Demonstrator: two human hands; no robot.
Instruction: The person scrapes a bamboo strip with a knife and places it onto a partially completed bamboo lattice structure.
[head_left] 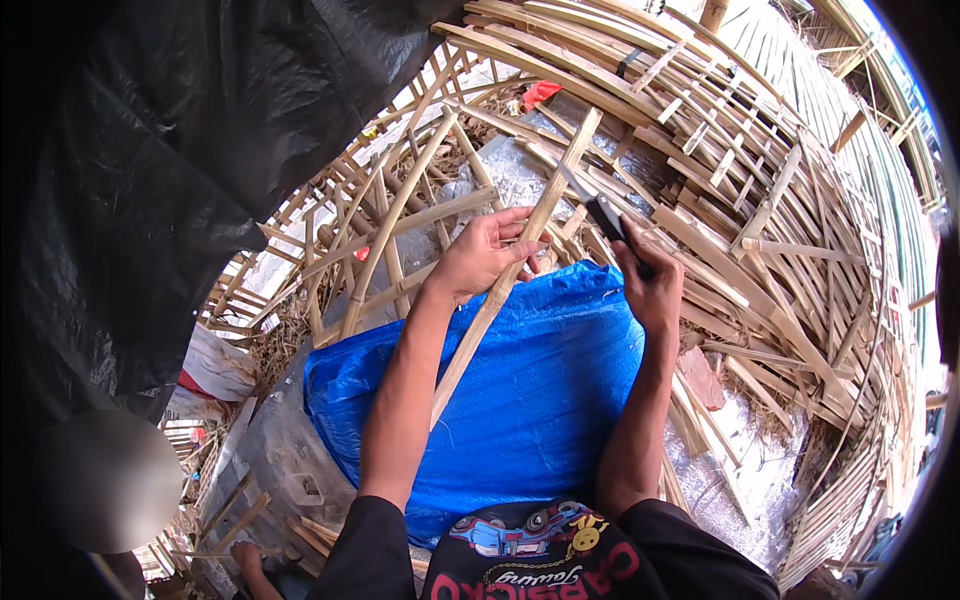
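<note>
A long, flat bamboo strip (466,357) slants up and away across the middle, with its lower end over my lap. My left hand (485,258) is closed around it, thumb on the near face and fingers behind. In my right hand (650,275) is a knife (604,216), gripped by its black handle. The blade points up and left, its tip by the strip's right edge; I cannot tell whether they touch. Under both forearms a blue plastic sheet (540,370) covers my lap.
Piles of split bamboo strips (790,290) fill the right side. A bamboo lattice (395,235) stands ahead on the left, beside a hanging black tarp (150,190). A red scrap (541,94) lies beyond. At lower left, part of another person's bare limb (250,562) shows.
</note>
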